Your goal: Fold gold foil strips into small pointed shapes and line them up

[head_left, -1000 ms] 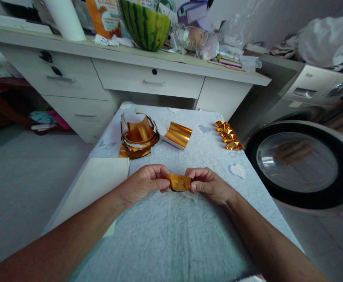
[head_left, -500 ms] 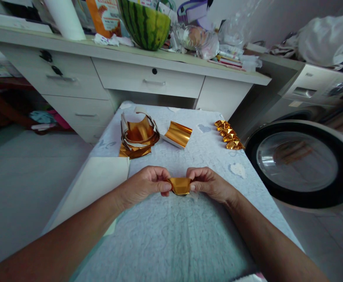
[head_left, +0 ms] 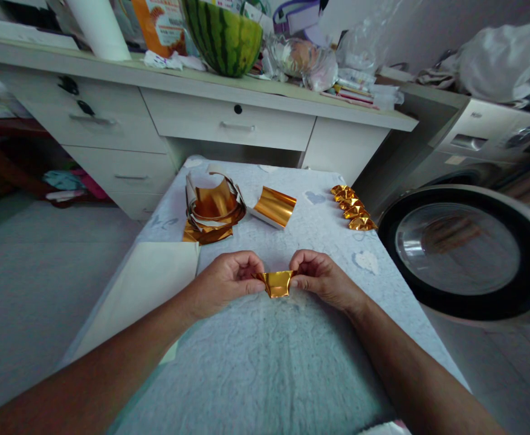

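A small folded piece of gold foil paper (head_left: 278,284) is held up between my two hands over the cloth-covered table. My left hand (head_left: 235,278) pinches its left end between thumb and fingers. At the right end, my right hand (head_left: 321,278) has the same kind of pinch. Beyond the hands lies a curled gold sheet (head_left: 275,206) with a pale underside. Left of it sits a loose roll of gold sheets (head_left: 214,202). Several folded gold foil pieces (head_left: 353,208) stand in a row by the table's right edge.
A pale paper sheet (head_left: 142,290) lies along the table's left side. Behind the table is a white desk (head_left: 228,121) bearing a cut watermelon (head_left: 223,39), a white roll (head_left: 99,30) and plastic bags. At right, a washing machine's round door (head_left: 459,251) hangs open close to the table.
The folded foil piece has tipped and narrowed at its lower edge, its face now brighter. Both hands have shifted slightly, still pinching its ends.
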Tool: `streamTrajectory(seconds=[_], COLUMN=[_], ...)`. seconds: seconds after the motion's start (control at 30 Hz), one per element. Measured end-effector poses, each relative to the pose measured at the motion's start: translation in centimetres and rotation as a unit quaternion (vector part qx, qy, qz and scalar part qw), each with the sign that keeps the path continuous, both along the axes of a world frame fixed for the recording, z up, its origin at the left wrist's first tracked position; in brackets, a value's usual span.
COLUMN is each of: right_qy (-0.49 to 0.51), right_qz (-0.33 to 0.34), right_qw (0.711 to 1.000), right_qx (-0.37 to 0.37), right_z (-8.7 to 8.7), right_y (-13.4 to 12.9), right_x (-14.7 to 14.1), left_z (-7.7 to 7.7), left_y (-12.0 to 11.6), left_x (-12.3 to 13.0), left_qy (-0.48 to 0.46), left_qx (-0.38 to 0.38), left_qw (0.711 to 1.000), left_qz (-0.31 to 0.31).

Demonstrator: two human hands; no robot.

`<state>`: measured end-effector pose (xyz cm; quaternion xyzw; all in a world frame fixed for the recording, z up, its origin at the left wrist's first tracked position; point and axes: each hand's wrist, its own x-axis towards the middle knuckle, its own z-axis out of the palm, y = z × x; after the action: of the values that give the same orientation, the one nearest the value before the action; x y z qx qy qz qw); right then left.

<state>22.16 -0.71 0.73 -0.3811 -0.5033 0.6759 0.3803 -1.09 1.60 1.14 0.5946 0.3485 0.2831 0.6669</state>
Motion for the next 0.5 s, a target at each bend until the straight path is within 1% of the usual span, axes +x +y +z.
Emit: streamTrajectory(seconds=[0.07,0.13,0.23,0.3,0.4,0.5], right_qy=[-0.006,-0.015,-0.024,-0.02,-0.012,-0.043], right_qz=[-0.009,-0.018,-0.026,-0.028,-0.047,-0.063], right_qw=[1.0,0.999,0.998,0.998,0.996,0.993], right_qx=[0.013,0.034,0.058,0.061,0.07,0.09], right_z=[0.0,0.07,0.36,0.62,0.76,0.33], right_y=[0.01,0.01,-0.06,-0.17,-0.34,-0.37], right_x=[0.04,0.06,0.03,-0.06,-0.34,-0.66], left_z=[0.07,0.32,0.66,0.64,0.26,-0.08], left_y=[0.06,0.08,0.0,-0.16,-0.44,-0.71], left_x=[-0.09,-0.2,-0.34,-0.34,-0.17,0.09], left_qy=[0.037,0.068,0.114,0.151,0.198,0.231], left_qx=[0.067,0.153,0.285,0.351,0.418,0.458], left_qw=[0.997,0.986,0.952,0.924,0.886,0.858], left_qz=[0.009,0.017,0.021,0.021,0.019,0.012])
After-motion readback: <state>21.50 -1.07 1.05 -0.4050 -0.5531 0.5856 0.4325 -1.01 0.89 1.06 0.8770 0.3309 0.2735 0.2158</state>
